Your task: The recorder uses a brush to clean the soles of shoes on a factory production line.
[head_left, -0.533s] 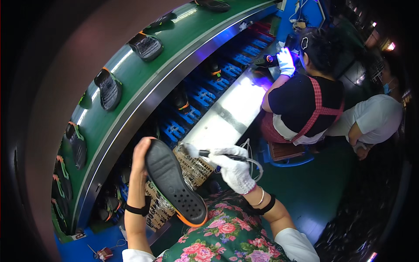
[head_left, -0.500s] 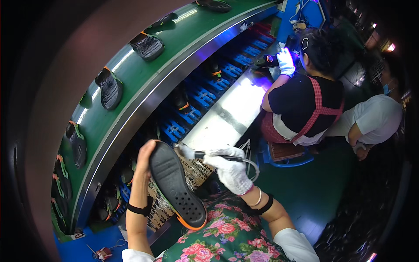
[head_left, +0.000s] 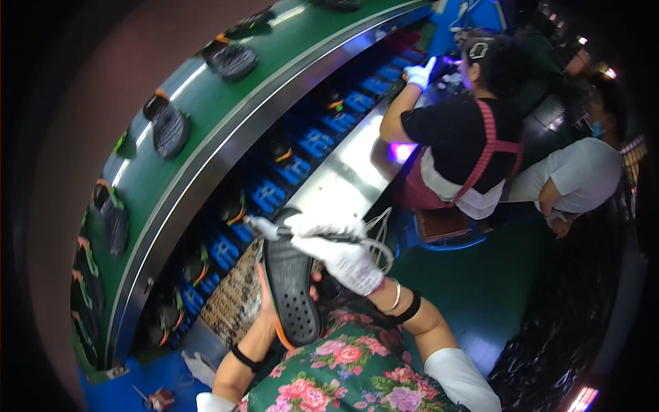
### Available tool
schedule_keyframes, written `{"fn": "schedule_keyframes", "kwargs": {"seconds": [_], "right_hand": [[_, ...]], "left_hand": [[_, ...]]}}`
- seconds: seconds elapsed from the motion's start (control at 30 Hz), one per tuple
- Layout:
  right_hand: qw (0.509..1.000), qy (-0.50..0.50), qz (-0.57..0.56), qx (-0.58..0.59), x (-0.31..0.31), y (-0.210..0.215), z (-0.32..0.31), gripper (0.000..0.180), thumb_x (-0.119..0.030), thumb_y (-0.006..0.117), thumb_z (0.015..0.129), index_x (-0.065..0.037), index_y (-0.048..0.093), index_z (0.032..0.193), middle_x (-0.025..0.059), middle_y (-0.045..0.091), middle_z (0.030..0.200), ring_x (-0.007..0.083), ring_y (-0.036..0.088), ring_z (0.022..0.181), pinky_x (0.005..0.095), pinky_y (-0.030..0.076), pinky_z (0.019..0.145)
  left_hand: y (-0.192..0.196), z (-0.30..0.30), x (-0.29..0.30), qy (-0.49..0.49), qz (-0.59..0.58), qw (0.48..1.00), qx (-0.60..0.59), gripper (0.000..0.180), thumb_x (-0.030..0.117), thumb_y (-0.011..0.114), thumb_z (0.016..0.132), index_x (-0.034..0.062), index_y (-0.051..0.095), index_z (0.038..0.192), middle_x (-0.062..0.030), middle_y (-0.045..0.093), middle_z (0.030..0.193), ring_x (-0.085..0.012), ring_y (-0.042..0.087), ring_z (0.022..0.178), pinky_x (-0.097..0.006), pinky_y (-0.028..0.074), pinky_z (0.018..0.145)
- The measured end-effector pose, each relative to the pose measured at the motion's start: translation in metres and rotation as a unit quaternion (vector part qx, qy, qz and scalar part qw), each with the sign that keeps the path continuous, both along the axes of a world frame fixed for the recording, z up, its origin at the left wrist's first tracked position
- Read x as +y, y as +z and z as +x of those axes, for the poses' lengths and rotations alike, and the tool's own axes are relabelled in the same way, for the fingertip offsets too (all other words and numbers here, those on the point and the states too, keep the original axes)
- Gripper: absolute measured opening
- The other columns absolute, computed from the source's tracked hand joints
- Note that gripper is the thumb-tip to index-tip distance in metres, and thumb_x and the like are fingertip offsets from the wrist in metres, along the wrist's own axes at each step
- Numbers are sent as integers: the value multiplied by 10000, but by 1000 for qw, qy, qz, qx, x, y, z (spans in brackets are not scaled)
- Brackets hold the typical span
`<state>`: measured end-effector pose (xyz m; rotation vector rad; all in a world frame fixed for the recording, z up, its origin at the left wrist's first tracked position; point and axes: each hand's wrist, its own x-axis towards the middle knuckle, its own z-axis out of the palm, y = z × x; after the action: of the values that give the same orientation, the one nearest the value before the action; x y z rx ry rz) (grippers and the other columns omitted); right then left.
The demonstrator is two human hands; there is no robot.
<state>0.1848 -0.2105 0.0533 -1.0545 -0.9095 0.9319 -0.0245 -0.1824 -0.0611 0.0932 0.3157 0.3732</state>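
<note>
My bare left hand point(head_left: 266, 305) is wrapped round a black shoe sole point(head_left: 298, 319) with rows of small holes in its heel end and an orange edge. Its fingertips show on the sole's right side. My right hand point(head_left: 340, 254), in a white glove, grips the dark handle of a brush point(head_left: 262, 226). The brush's pale, blurred head sticks out left, over the upper part of the sole; I cannot tell whether it touches. A pale tube point(head_left: 386, 255) loops out behind the right hand. The glove hides part of the sole's toe end.
Beyond my hands runs a metal bench point(head_left: 343, 175), with cardboard point(head_left: 230, 302) at its near end. Blue racks point(head_left: 269, 196) carry shoe parts beside it. Further left, a green conveyor point(head_left: 206, 110) bears several soles. A co-worker point(head_left: 460, 137) sits ahead right, another person point(head_left: 580, 175) beyond.
The sole has come lower and more upright, with my left hand shifting down round its middle. My right hand has moved left, bringing the brush over the sole. The co-worker's gloved hand has moved left.
</note>
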Motion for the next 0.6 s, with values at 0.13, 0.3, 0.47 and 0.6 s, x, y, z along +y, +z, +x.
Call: {"fn": "schedule_keyframes", "kwargs": {"seconds": [0.13,0.3,0.47,0.6], "right_hand": [[998,-11,61,-8,4,-2,10,193,76,719,844,42,756,1031,115,754,917,156,706,749,292,585,652],[996,-6,0,-91,6,15,11,218,57,723,849,26,759,1062,87,731,838,96,663,595,213,499,481],[971,-28,70,-227,33,28,12,178,53,748,810,1,774,977,77,753,895,110,676,622,241,523,541],[871,-82,230,-427,48,39,11,276,26,751,777,-34,760,1046,111,752,1058,229,716,917,334,566,795]], "left_hand": [[33,28,20,64,-6,998,28,1207,997,226,739,61,432,1472,-218,641,1189,-377,689,948,-541,558,895],[60,58,25,141,111,972,-155,969,869,269,886,157,383,1533,-96,562,1410,-329,649,1127,-517,553,935],[78,63,22,187,-12,978,-90,1105,973,212,778,84,532,1352,-159,673,1107,-346,682,953,-537,541,905],[58,57,16,215,71,974,-13,1048,916,241,846,114,438,1491,-95,579,1377,-274,576,1232,-452,464,1061]]}}
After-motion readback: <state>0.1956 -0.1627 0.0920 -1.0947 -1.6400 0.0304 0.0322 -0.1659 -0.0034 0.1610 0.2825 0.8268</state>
